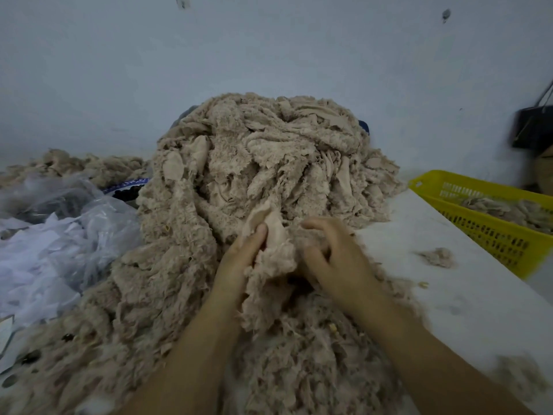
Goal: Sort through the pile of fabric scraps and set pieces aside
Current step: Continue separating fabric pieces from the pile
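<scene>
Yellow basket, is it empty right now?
No, the yellow basket on the right already holds some beige scraps.

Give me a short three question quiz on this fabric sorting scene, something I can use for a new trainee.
1. True or false: the yellow basket on the person's right already holds some fabric scraps.
2. Which hand pinches the smooth-faced scrap at the front of the pile of fabric scraps? A) the left hand B) the right hand C) neither
3. Fill in: the clear material heaped to the left of the pile is crumpled ____.

Key
1. True: beige pieces show inside it.
2. A: its thumb presses on the scrap; the right hand curls into the fluffy fabric beside it.
3. Plastic.
</scene>
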Tool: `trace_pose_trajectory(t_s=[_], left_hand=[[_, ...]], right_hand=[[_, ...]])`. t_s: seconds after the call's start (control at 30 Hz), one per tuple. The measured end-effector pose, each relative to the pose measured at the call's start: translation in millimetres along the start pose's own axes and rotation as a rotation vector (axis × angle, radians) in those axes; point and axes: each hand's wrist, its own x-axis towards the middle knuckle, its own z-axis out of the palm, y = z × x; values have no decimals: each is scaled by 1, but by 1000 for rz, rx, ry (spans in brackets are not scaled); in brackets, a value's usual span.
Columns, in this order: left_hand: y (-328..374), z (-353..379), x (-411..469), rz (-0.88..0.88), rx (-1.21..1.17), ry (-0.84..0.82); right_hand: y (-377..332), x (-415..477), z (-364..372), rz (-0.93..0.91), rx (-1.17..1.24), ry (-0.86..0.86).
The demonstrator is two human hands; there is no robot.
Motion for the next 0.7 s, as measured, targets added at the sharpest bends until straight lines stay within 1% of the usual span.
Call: trace_pose_trajectory(t_s=[0.07, 0.1, 0.13, 0.17, 0.2, 0.27, 0.33, 0.4, 0.47, 0.53, 0.57, 0.6, 0.63, 0.7], left_hand=[[0, -1, 1, 16, 32, 21], [0, -1, 0, 28, 30, 49], [2, -3, 0, 45, 22, 82], [5, -5, 0, 67, 8, 105], [8, -8, 1, 88, -36, 101], [13, -12, 2, 80, -97, 107], [11, -13, 4, 77, 29, 152], [5, -11, 6, 106, 170, 245], [-1, -6, 6, 131, 261, 309], [-5, 0, 3, 269, 414, 306], [-7, 3, 1, 350, 570, 278], [-9, 7, -2, 405, 721, 230], [-11, 7, -2, 424, 828, 208], [-14, 7, -3, 443, 898, 219]], right_hand=[[-2, -4, 10, -59, -40, -250], [1, -4, 15, -65, -108, -351], [6, -3, 17, -46, -174, -405], [13, -1, 16, 7, -218, -408], [21, 2, 12, 80, -231, -361], [35, 7, -3, 237, -234, -214], [44, 7, -14, 326, -231, -104], [40, 5, -14, 277, -150, -78], [18, 2, -6, 142, -50, -73], [1, 1, 2, 36, 54, -63], [-3, 0, 6, 10, 107, -74], [-6, -1, 8, 10, 146, -109], [-7, -2, 10, 29, 167, -164], [-4, -4, 14, 77, 159, -261]])
